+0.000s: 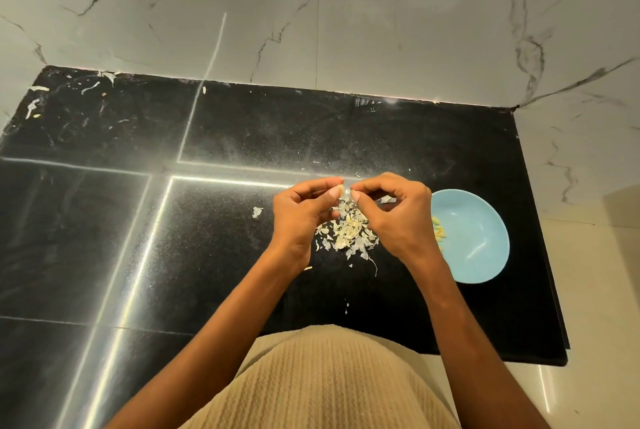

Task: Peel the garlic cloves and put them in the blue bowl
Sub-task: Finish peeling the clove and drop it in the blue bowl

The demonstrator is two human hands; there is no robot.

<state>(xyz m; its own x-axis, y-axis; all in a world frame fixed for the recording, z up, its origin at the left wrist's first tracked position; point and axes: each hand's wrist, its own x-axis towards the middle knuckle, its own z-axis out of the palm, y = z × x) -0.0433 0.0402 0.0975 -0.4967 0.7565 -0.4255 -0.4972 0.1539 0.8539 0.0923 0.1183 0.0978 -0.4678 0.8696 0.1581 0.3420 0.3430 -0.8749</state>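
A small pale garlic clove (346,190) is pinched between the fingertips of both hands above the black counter. My left hand (300,212) holds it from the left, thumb and fingers curled. My right hand (394,210) pinches it from the right. Under the hands lies a heap of garlic skins (348,232). The blue bowl (478,238) stands just right of my right wrist and holds several peeled yellowish cloves (438,232) at its left side, partly hidden by the wrist.
The black stone counter (242,137) ends at a marble wall behind and a drop on the right past the bowl. Loose skin scraps (257,212) lie left of the heap and at the far-left back corner (34,106).
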